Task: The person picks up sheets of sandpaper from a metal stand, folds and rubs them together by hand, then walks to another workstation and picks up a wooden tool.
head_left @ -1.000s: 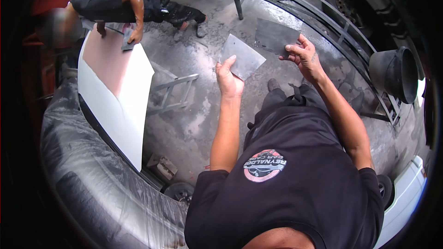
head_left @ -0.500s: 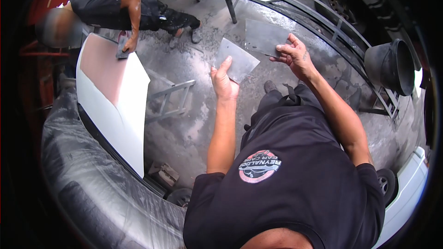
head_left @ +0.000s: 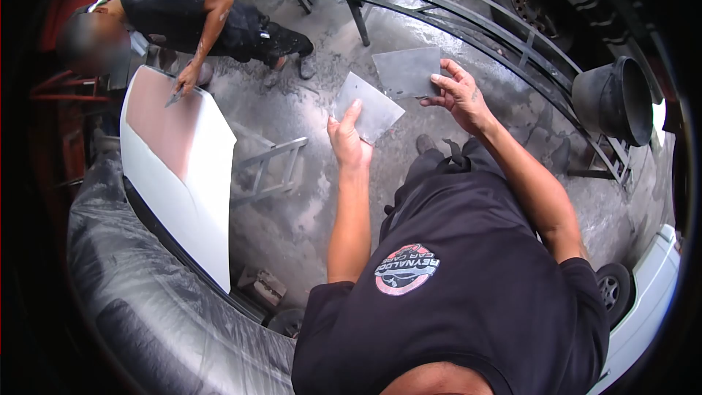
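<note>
My left hand [head_left: 349, 140] is closed on a thin grey rectangular sheet [head_left: 368, 108], thumb lying on its face and fingers behind it. A small dark spot shows near the sheet's upper corner. My right hand [head_left: 461, 95] pinches a second thin grey sheet [head_left: 406, 72] at its right edge, between thumb and fingers. That sheet is held a little higher and farther away, its near edge close to the first sheet. Both are in the air in front of me, over the floor. I cannot tell what material they are.
At the left, a co-worker's hand [head_left: 189, 77] holds a flat tool over a white car panel [head_left: 208, 197] with a pinkish patch. Plastic sheeting [head_left: 168, 307] covers the car nearby. A metal frame [head_left: 468, 18] and a black bucket [head_left: 613, 99] stand to the right.
The sheet in my right hand has turned and moved slightly left and down; my left hand's sheet is slightly lower. The co-worker's hand and tool have shifted left over the panel.
</note>
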Demonstrator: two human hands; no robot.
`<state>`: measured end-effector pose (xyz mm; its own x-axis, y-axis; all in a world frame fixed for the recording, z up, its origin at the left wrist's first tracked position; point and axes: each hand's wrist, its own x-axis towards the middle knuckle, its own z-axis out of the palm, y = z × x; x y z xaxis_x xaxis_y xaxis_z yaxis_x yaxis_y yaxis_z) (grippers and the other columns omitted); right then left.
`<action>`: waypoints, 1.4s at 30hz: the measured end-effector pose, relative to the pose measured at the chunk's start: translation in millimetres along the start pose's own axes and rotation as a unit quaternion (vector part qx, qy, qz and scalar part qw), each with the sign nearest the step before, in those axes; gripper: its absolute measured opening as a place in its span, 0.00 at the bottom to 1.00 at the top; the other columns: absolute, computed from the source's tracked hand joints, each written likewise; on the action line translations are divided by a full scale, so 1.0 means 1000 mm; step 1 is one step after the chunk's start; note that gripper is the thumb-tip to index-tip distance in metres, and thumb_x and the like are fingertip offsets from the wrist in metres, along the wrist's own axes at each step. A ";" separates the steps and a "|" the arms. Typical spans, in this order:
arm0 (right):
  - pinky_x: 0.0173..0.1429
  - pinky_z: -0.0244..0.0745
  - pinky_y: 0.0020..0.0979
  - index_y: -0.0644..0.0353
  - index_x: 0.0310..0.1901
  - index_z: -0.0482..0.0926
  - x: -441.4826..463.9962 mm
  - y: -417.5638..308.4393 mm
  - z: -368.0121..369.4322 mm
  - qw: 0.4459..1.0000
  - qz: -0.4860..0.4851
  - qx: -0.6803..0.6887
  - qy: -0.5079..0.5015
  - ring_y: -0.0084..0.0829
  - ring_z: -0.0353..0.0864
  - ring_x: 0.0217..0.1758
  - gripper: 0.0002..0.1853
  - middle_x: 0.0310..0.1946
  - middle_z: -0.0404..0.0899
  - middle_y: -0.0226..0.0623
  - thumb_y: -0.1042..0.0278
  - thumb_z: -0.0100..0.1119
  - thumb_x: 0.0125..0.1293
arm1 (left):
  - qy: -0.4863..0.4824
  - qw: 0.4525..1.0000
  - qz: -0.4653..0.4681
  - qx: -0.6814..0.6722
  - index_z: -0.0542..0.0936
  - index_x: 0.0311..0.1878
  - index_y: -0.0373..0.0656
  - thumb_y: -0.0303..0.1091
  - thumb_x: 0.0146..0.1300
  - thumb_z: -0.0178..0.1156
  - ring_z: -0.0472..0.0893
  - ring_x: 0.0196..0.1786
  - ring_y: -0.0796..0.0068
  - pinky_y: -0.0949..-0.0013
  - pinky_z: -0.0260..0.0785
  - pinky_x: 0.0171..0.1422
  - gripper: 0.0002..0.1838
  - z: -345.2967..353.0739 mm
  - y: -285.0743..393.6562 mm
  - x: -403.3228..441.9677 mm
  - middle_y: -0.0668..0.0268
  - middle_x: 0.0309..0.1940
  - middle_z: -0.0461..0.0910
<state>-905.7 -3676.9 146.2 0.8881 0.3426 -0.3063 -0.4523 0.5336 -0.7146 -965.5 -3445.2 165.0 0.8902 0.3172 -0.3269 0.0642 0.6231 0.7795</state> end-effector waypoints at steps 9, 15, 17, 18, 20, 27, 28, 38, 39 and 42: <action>0.51 0.90 0.41 0.55 0.60 0.71 0.005 0.007 -0.009 0.999 -0.003 0.031 0.007 0.25 0.85 0.46 0.17 0.46 0.80 0.29 0.72 0.62 0.73 | 0.008 1.000 -0.009 -0.008 0.77 0.61 0.37 0.21 0.67 0.62 0.86 0.53 0.64 0.56 0.82 0.60 0.19 -0.012 -0.004 0.006 0.59 0.52 0.84; 0.54 0.91 0.42 0.67 0.68 0.64 0.003 0.000 -0.004 1.000 -0.014 -0.003 0.008 0.26 0.83 0.46 0.28 0.45 0.77 0.35 0.73 0.64 0.72 | 0.040 0.999 -0.010 -0.023 0.81 0.54 0.33 0.25 0.66 0.64 0.88 0.49 0.61 0.54 0.82 0.59 0.14 -0.005 0.001 0.002 0.57 0.47 0.86; 0.55 0.90 0.41 0.66 0.68 0.66 0.004 0.004 -0.008 1.000 -0.015 -0.002 0.003 0.28 0.85 0.49 0.27 0.48 0.79 0.37 0.74 0.64 0.72 | 0.049 0.998 -0.018 -0.038 0.81 0.53 0.33 0.25 0.65 0.63 0.88 0.49 0.61 0.54 0.82 0.59 0.14 -0.005 0.000 0.003 0.56 0.47 0.86; 0.55 0.89 0.41 0.64 0.67 0.67 0.003 0.001 -0.006 1.000 -0.015 -0.004 0.004 0.29 0.85 0.51 0.26 0.50 0.80 0.37 0.74 0.64 0.71 | 0.049 0.998 -0.018 -0.038 0.81 0.53 0.33 0.25 0.65 0.63 0.88 0.49 0.61 0.54 0.82 0.59 0.14 -0.006 -0.001 0.004 0.56 0.47 0.86; 0.56 0.89 0.40 0.63 0.67 0.68 0.001 0.000 -0.004 1.000 -0.014 -0.008 0.006 0.30 0.86 0.52 0.25 0.51 0.80 0.37 0.75 0.64 0.71 | 0.036 0.998 -0.018 -0.039 0.81 0.54 0.33 0.25 0.65 0.63 0.88 0.48 0.60 0.54 0.82 0.59 0.15 -0.008 -0.001 0.004 0.56 0.47 0.86; 0.54 0.88 0.38 0.60 0.67 0.69 -0.001 0.005 0.000 0.999 -0.029 -0.002 0.017 0.32 0.88 0.51 0.25 0.53 0.82 0.36 0.75 0.63 0.71 | 0.014 1.000 -0.006 -0.014 0.80 0.56 0.32 0.23 0.65 0.63 0.87 0.50 0.61 0.55 0.82 0.60 0.16 -0.010 -0.001 0.000 0.56 0.49 0.85; 0.54 0.88 0.38 0.60 0.69 0.68 -0.001 0.001 0.002 0.999 -0.028 -0.003 0.023 0.31 0.87 0.51 0.26 0.54 0.82 0.36 0.75 0.63 0.71 | 0.013 1.000 -0.010 0.001 0.79 0.58 0.34 0.23 0.66 0.63 0.87 0.49 0.63 0.56 0.82 0.58 0.17 -0.009 0.000 -0.001 0.58 0.49 0.85; 0.59 0.85 0.37 0.59 0.74 0.67 -0.002 0.008 0.013 0.999 -0.031 -0.022 0.017 0.28 0.85 0.56 0.28 0.58 0.81 0.33 0.70 0.60 0.75 | 0.000 0.999 -0.023 0.046 0.79 0.58 0.33 0.21 0.65 0.66 0.87 0.48 0.66 0.63 0.81 0.56 0.18 0.015 -0.026 -0.005 0.58 0.50 0.86; 0.59 0.84 0.36 0.59 0.75 0.66 -0.003 0.008 0.017 0.998 -0.052 -0.027 0.004 0.27 0.84 0.56 0.28 0.58 0.81 0.33 0.69 0.59 0.76 | -0.002 0.999 -0.005 0.052 0.80 0.57 0.33 0.22 0.65 0.66 0.87 0.47 0.67 0.63 0.80 0.56 0.17 0.018 -0.029 -0.007 0.58 0.49 0.86; 0.58 0.83 0.34 0.59 0.76 0.65 -0.007 0.013 0.020 0.988 -0.108 -0.110 0.008 0.24 0.82 0.55 0.28 0.58 0.80 0.33 0.68 0.56 0.78 | 0.014 0.995 0.015 0.096 0.82 0.54 0.33 0.22 0.65 0.66 0.86 0.47 0.69 0.64 0.80 0.55 0.14 0.026 -0.035 -0.008 0.59 0.47 0.86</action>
<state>-919.7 -3657.0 151.5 0.9639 0.2263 -0.1403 -0.2253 0.4122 -0.8828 -963.3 -3488.2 153.7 0.8801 0.3557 -0.3144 0.1251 0.4651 0.8764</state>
